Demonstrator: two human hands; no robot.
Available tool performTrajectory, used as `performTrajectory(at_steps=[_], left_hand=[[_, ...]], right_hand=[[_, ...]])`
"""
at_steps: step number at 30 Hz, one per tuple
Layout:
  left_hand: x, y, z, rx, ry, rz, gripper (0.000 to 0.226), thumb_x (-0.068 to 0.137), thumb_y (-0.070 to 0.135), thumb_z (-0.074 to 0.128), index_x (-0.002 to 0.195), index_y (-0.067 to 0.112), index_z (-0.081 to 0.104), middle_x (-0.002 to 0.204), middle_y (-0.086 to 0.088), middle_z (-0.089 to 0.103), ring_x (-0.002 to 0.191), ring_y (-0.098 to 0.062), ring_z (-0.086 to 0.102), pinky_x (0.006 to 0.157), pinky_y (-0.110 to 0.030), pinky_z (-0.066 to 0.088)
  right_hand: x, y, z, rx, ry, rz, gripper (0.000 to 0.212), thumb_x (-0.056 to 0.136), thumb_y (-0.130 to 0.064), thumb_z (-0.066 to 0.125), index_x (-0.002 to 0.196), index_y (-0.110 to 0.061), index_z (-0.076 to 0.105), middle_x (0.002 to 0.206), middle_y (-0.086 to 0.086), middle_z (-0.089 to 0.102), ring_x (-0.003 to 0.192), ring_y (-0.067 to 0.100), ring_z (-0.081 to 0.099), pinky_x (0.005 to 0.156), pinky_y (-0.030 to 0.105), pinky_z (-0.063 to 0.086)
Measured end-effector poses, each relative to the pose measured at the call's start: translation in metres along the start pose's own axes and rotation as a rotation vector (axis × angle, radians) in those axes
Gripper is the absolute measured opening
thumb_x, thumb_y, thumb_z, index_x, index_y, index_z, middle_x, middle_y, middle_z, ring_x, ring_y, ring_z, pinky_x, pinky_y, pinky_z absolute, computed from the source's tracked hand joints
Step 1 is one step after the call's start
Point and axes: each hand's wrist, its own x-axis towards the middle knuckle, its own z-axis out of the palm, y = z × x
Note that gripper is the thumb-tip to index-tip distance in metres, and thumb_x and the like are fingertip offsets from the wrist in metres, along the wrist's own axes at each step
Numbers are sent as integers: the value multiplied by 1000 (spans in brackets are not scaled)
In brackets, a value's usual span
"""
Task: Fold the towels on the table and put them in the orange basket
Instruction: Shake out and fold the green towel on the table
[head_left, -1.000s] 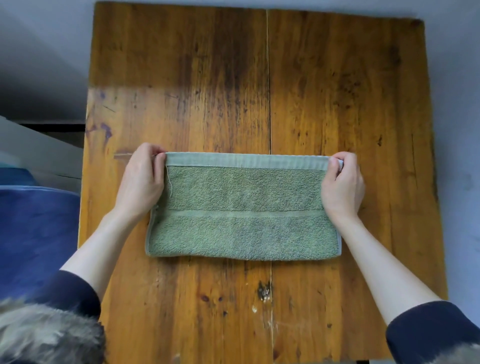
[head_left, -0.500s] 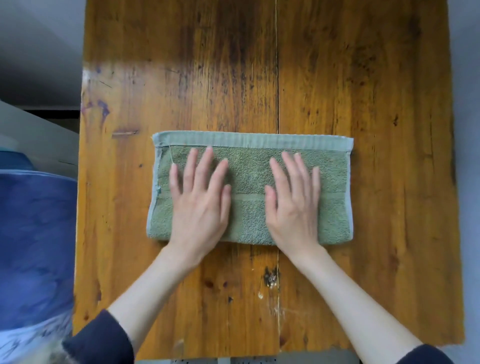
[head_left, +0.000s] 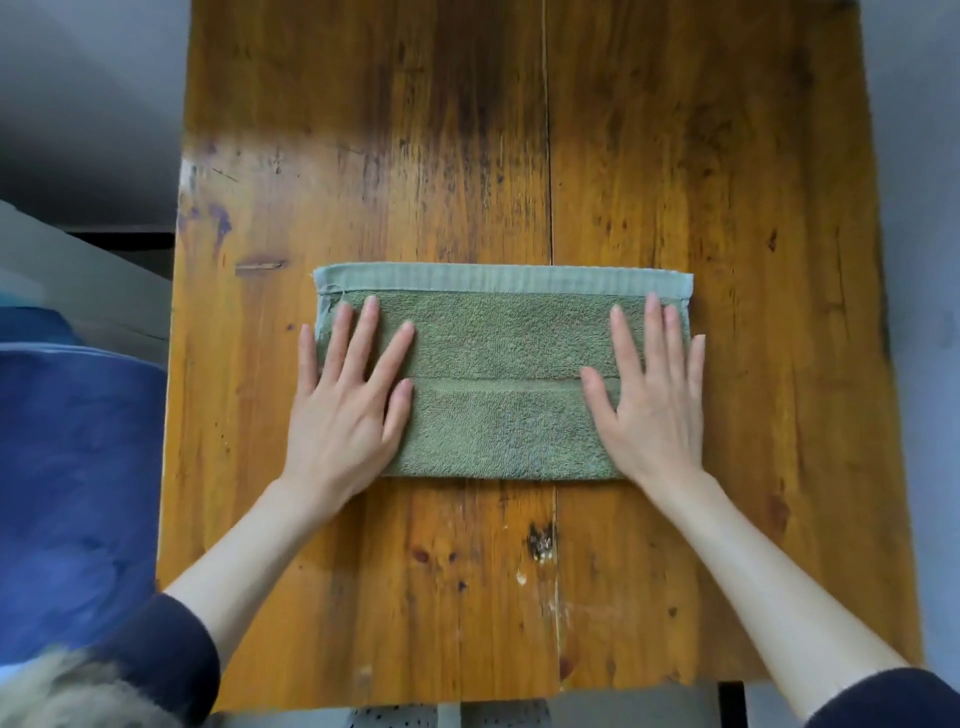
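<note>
A green towel (head_left: 501, 374), folded into a long rectangle with a pale hem along its far edge, lies flat in the middle of the wooden table (head_left: 675, 156). My left hand (head_left: 348, 405) presses flat on the towel's left end, fingers straight and spread. My right hand (head_left: 652, 395) presses flat on the towel's right end in the same way. No orange basket is in view.
A blue padded object (head_left: 72, 493) sits beside the table's left edge. A pale shelf edge (head_left: 78, 280) runs behind it. Grey floor shows on both sides of the table. Bare wood stretches beyond the towel and in front of it.
My hands let go of the towel's far corners, pressed flat near its middle, then slid apart to its left and right ends. The towel stays folded in place.
</note>
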Motion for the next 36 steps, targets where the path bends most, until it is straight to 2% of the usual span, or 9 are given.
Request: performTrajectory(at_steps=[5, 10, 13, 17, 19, 22, 24, 28, 36], left_hand=[[47, 37, -2, -77, 43, 70, 51, 96, 37, 27, 144, 23, 34, 155, -11, 21, 144, -32, 14, 116, -50, 11], [52, 5, 4, -31, 24, 10, 52, 96, 40, 27, 144, 23, 35, 153, -10, 27, 143, -31, 20, 116, -44, 13], [43, -23, 1, -53, 10, 45, 53, 96, 36, 25, 145, 16, 33, 154, -12, 23, 143, -32, 17, 117, -45, 11], [25, -38, -6, -230, 87, -88, 51, 97, 22, 31, 146, 9, 29, 154, -18, 18, 144, -35, 11, 117, -47, 12], [14, -42, -9, -261, 154, -156, 48, 97, 15, 39, 143, 5, 33, 149, -25, 27, 140, -40, 21, 115, -45, 19], [2, -38, -9, -287, 223, -324, 36, 94, 14, 51, 127, 0, 49, 125, -29, 44, 114, -43, 41, 98, -47, 36], [-1, -34, -9, -315, 200, -441, 29, 92, 20, 55, 113, 1, 56, 112, -26, 46, 104, -39, 42, 88, -48, 38], [5, -32, -12, -398, 94, -573, 30, 90, 27, 58, 105, 2, 60, 109, -23, 50, 106, -36, 41, 91, -39, 31], [20, -27, -26, -343, -17, -572, 23, 89, 26, 54, 96, 5, 61, 103, -16, 53, 102, -35, 46, 87, -44, 37]], right_hand=[[33, -45, -2, 34, 44, -181, 58, 96, -46, 21, 149, -24, 14, 158, 4, 2, 145, 21, -2, 117, 43, -4], [39, -3, 9, 14, 27, -88, 55, 97, -46, 18, 149, -28, 7, 155, -2, -7, 143, 11, -9, 116, 34, -9], [38, 17, 5, 37, 16, -30, 56, 96, -45, 17, 149, -27, 6, 157, 0, -5, 143, 11, -10, 117, 35, -9], [33, 3, -3, 28, 39, -21, 57, 96, -44, 16, 149, -24, 6, 157, 4, -5, 142, 14, -11, 116, 39, -11], [26, -13, -6, 47, 60, -66, 57, 96, -43, 17, 149, -22, 10, 155, 3, -4, 143, 15, -7, 115, 42, -12], [12, -43, 0, 56, 24, -164, 56, 96, -45, 18, 147, -26, 7, 156, 2, -3, 144, 17, -4, 115, 43, -12], [2, -63, 9, 53, -7, -232, 54, 97, -45, 20, 146, -28, 7, 156, 2, -1, 145, 18, -3, 115, 45, -10], [-10, -79, 24, 34, -10, -233, 53, 96, -44, 23, 145, -28, 13, 155, 1, 6, 145, 21, 5, 115, 50, -5], [-11, -84, 27, 8, 15, -188, 54, 95, -42, 25, 145, -26, 18, 155, 3, 14, 144, 23, 11, 115, 53, 2]])
